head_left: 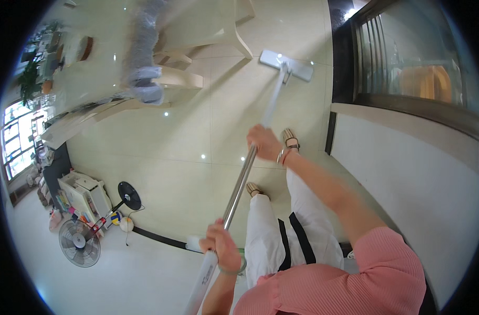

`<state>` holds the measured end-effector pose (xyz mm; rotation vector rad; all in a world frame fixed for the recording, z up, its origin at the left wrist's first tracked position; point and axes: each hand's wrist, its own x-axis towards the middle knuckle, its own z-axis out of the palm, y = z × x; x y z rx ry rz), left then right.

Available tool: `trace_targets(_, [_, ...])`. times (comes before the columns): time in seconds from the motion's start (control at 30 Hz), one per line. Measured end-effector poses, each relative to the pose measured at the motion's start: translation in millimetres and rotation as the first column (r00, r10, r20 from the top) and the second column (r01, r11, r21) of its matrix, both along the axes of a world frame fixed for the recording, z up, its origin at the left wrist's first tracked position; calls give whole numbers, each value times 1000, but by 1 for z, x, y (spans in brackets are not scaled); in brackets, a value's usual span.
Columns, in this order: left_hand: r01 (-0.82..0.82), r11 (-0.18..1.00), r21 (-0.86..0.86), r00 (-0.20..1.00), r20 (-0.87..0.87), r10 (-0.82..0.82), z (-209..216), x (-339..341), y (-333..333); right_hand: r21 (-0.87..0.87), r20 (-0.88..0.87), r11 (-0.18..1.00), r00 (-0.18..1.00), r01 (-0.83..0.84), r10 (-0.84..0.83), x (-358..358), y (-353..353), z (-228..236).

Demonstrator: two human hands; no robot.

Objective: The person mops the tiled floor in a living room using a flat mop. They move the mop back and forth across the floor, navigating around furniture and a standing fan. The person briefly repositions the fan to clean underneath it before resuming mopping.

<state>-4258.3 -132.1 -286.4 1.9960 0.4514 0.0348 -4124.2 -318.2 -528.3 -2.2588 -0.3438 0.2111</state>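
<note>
A flat mop with a metal pole [239, 186] slants across the view from the lower edge up to the far floor. My right hand [264, 143], a bracelet at its wrist, is wrapped round the middle of the pole. Closer to me, my left hand [222, 245] grips it just above the white lower sleeve [201, 281]. The pale rectangular mop head [294, 68] lies on the tiled floor [197, 128], past my sandalled feet. It sits between a light-coloured furniture leg and a dark door frame.
Left of the mop head stand a table with a plastic-wrapped edge [145, 52] and a curved chair leg [239, 44]. To the right are a glass door [402, 58] and a white wall [402, 157]. A standing fan [81, 242], balls [126, 224] and a cabinet [87, 191] stand at left.
</note>
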Motion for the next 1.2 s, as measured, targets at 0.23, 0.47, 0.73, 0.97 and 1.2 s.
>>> trace_targets(0.23, [147, 831, -537, 939, 339, 53, -84, 159, -133, 47, 299, 997, 952, 56, -67, 177, -135, -62])
trace_targets(0.47, [146, 846, -512, 952, 306, 21, -119, 200, -169, -169, 191, 977, 977, 133, -100, 222, -176, -72])
trace_targets(0.73, [68, 898, -435, 970, 239, 42, -59, 58, -86, -31, 279, 999, 960, 13, -3, 77, -89, -56])
trace_targets(0.97, [-60, 951, -303, 985, 138, 106, 20, -95, 50, -36, -61, 996, 995, -81, 79, -93, 71, 11])
trace_targets(1.2, [-19, 961, -278, 990, 130, 57, 107, -159, 167, 67, -216, 986, 962, -155, 166, -185, 203, 80])
